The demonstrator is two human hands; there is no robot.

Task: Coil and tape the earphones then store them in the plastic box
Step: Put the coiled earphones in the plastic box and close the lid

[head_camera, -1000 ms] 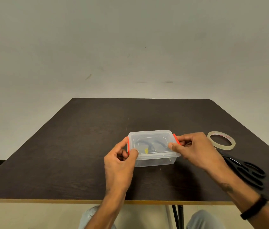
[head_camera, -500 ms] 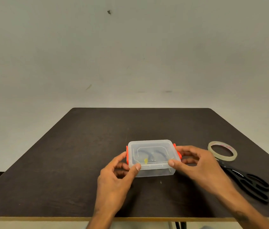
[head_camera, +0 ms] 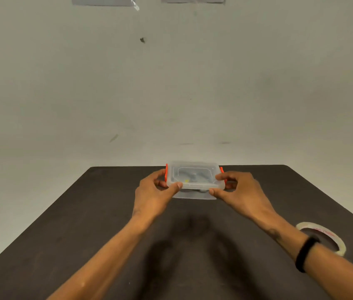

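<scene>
**Lidded box held between two hands at the table's far side**

The plastic box point(head_camera: 195, 180) sits out toward the far edge of the table point(head_camera: 84, 224), its long axis running left to right, square across the person's reach. The left hand point(head_camera: 151, 191) clasps its left end and the right hand point(head_camera: 239, 189) its right end — thumbs on the near edge, fingers curled behind the orange clips. Each hand is equally near. Inside, through the clear lid, the earphones point(head_camera: 195, 177) show as a dark blur beside a yellow fleck. The task looks nearly finished — likely only release remains. The tape roll point(head_camera: 323, 237) lies well apart, behind the right wrist.
</scene>
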